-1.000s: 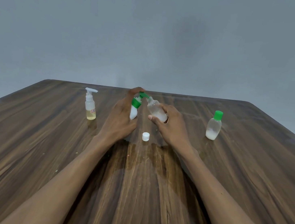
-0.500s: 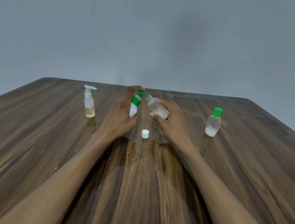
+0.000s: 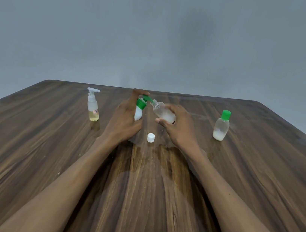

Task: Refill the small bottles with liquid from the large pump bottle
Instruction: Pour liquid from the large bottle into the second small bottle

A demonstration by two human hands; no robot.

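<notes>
My left hand (image 3: 124, 119) grips the large white pump bottle (image 3: 138, 114) with a green pump head, a finger resting on top of the pump. The green spout meets the open neck of a small clear bottle (image 3: 163, 112). My right hand (image 3: 180, 127) holds that bottle tilted toward the spout; some whitish liquid lies inside it. Its white cap (image 3: 151, 137) sits on the table just in front of my hands. A second small bottle with a green cap (image 3: 221, 125) stands upright to the right, whitish liquid in its lower part.
A small clear pump bottle (image 3: 93, 105) with a white pump and yellowish liquid stands at the left. All of it rests on a dark wooden table (image 3: 45, 150) in front of a plain grey wall. The table's near edge runs along the bottom.
Both hands keep the same hold on the pump bottle and the tilted small bottle. The whole scene sits slightly higher in the view than before.
</notes>
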